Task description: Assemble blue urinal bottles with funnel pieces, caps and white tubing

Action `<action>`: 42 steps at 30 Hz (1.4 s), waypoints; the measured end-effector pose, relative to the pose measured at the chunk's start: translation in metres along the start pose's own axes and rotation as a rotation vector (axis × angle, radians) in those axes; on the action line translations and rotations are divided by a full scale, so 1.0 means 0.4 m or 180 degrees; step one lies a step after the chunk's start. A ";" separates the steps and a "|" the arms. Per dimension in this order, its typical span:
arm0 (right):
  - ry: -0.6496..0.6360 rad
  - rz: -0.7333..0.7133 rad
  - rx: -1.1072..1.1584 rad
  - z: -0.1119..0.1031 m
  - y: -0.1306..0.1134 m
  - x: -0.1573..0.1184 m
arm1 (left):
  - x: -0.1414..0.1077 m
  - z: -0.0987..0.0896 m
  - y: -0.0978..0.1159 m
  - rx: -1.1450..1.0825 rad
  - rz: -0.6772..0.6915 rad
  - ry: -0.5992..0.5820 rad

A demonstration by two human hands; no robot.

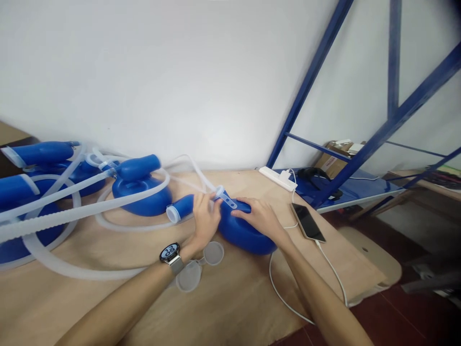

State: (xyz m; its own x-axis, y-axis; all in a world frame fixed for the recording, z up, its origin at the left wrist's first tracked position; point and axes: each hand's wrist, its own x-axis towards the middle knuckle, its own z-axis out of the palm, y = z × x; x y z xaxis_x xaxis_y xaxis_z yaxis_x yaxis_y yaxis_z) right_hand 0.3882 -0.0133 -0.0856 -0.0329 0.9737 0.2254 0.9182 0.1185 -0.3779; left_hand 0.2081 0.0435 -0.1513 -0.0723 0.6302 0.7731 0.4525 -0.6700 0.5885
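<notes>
Tabletop (230, 307): blue bottle (245, 235) seemingly under right grip (262, 218).

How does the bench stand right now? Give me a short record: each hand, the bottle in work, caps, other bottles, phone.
Left hand: at the translucent strap end, exact grip unclear; watch on wrist
Right hand: gripping the top of the blue bottle
Blue bottle: on the table, between the forearms
Caps: two, translucent, beside the left wrist
Other bottles: left side, among translucent tubing
Phone: right side, cable attached
</notes>
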 end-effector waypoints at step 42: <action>-0.0089 0.0341 -0.0118 -0.016 -0.029 0.042 | 0.070 0.010 0.029 0.0028 -0.0162 -0.0747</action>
State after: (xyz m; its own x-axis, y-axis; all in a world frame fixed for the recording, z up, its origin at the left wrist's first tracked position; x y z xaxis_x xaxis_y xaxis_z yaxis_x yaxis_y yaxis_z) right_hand 0.3793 0.0005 -0.0716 0.0556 0.9855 0.1602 0.9311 0.0067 -0.3647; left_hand 0.2149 0.0548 -0.1236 0.1129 0.7378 0.6655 0.4614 -0.6321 0.6225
